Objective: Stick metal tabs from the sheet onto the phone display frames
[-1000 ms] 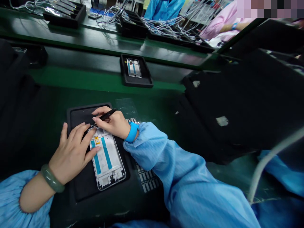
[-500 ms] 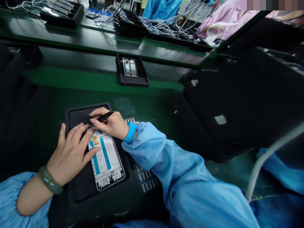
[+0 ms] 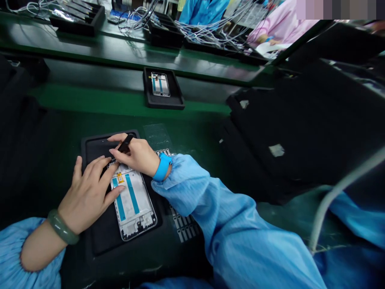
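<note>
A silver phone frame (image 3: 136, 200) with two blue strips and an orange flex piece lies in a black tray (image 3: 102, 241). Over its upper left edge rests my left hand (image 3: 90, 188), fingers spread, thumb and fingertips touching the frame. My right hand (image 3: 135, 154) pinches a black pen-like tool (image 3: 125, 143) above the frame's top end. The tool's tip is hidden by the fingers. Partly under my right sleeve, a sheet of small metal strips (image 3: 185, 228) lies beside the tray.
A smaller black tray (image 3: 177, 98) with another phone frame (image 3: 161, 85) sits farther back. Stacked black trays (image 3: 264, 132) stand at the right, near a pale curved tube (image 3: 337, 192). Cables (image 3: 207, 28) and bins line the back shelf, with people in blue and pink sleeves beyond.
The black tool in my right hand has tilted more upright, and that hand has shifted slightly left. The whole view has moved a little. My left hand keeps its place on the frame.
</note>
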{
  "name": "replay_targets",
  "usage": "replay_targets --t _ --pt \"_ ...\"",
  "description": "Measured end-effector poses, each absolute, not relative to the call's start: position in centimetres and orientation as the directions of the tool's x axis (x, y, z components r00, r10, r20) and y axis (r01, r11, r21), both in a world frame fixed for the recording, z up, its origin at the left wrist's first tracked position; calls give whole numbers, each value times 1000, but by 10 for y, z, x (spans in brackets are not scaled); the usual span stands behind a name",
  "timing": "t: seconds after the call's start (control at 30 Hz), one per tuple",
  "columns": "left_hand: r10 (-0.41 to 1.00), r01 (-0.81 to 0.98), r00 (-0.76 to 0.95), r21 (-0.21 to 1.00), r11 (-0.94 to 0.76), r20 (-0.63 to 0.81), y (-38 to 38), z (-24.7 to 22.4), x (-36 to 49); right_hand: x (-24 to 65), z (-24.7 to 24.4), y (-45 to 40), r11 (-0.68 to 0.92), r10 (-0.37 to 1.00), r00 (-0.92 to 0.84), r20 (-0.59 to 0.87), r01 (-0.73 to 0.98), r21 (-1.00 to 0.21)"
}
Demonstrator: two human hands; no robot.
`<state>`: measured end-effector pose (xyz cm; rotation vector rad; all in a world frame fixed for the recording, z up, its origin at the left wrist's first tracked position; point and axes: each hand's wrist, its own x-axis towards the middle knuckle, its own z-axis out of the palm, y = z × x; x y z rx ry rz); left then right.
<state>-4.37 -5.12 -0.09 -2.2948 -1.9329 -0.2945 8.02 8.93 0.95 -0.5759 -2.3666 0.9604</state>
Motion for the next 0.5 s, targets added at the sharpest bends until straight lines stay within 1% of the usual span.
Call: replay_targets --t 0.2,0.5 --pt "960 986 154 34 -166 233 -50 -1 -45 80 6 87 686 541 -757 366 146 -713" --pt "959 986 150 40 -164 240 -50 0 -44 84 4 91 652 593 -715 371 155 -742"
